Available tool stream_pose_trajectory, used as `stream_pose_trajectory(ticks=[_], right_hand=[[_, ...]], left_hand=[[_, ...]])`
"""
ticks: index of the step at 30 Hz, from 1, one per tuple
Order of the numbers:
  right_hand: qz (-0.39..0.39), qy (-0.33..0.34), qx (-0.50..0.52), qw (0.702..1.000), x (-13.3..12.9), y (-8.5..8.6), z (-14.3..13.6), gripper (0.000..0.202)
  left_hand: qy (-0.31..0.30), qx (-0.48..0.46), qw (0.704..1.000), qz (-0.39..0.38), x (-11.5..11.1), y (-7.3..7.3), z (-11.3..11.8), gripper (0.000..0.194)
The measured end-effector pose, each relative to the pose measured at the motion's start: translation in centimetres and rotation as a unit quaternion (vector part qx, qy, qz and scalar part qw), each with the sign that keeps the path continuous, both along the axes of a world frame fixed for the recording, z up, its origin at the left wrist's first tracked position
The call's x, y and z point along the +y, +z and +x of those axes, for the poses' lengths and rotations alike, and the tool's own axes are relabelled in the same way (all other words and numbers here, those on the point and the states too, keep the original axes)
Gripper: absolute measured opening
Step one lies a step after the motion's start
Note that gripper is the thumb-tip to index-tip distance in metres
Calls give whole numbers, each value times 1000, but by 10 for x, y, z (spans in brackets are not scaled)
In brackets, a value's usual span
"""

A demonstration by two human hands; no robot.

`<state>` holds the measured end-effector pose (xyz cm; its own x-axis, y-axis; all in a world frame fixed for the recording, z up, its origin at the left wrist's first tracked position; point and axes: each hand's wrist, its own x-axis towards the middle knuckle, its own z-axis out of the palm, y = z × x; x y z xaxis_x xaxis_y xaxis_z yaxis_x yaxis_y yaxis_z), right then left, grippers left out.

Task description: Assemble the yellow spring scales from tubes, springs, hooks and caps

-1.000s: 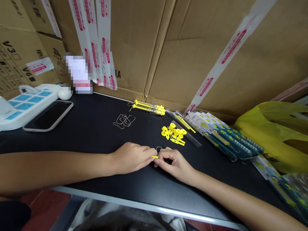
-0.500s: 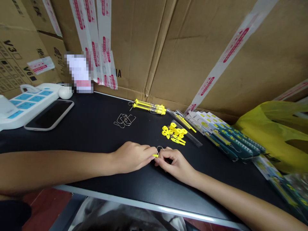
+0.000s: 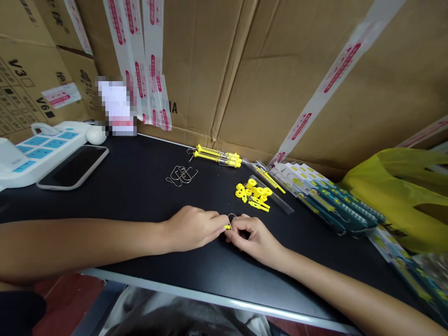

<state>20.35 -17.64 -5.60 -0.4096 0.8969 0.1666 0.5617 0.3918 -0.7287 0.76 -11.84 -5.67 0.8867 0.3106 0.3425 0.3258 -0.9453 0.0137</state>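
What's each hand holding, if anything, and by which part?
Left hand pinches a small yellow piece, one end protruding. Right hand apparently holds a wire hook below its bend; exact grip hidden.

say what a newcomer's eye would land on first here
Probably the heap of bright yellow parts, vivid against the dark tabletop, just right of centre. Next, likely, the left hand and right hand, close together below it, with a small yellow piece and a thin wire hook at their fingertips. The big yellow bag at the far right also stands out.
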Motion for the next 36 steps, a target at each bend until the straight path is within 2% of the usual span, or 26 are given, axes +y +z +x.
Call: stream_pose_trajectory(ticks=[7, 18, 22, 31, 36], right_hand=[[3, -4, -22, 1000, -1, 2, 1, 37], [-7, 1, 2, 1000, -1, 5, 1, 40], [-7, 5, 2, 1000, -1, 6, 0, 38], [-4, 0, 0, 1000, -1, 5, -1, 34], [-9, 1, 11, 1000, -2, 6, 0, 34]], left_hand=[[-5, -15, 998, -55, 5, -1, 0, 15], [-69, -55, 996, 4, 4, -3, 1, 21], [-83, -58, 995, -11, 4, -4, 1, 23], [-71, -53, 994, -63, 5, 1, 1, 18], [-81, -43, 995, -41, 6, 0, 1, 22]])
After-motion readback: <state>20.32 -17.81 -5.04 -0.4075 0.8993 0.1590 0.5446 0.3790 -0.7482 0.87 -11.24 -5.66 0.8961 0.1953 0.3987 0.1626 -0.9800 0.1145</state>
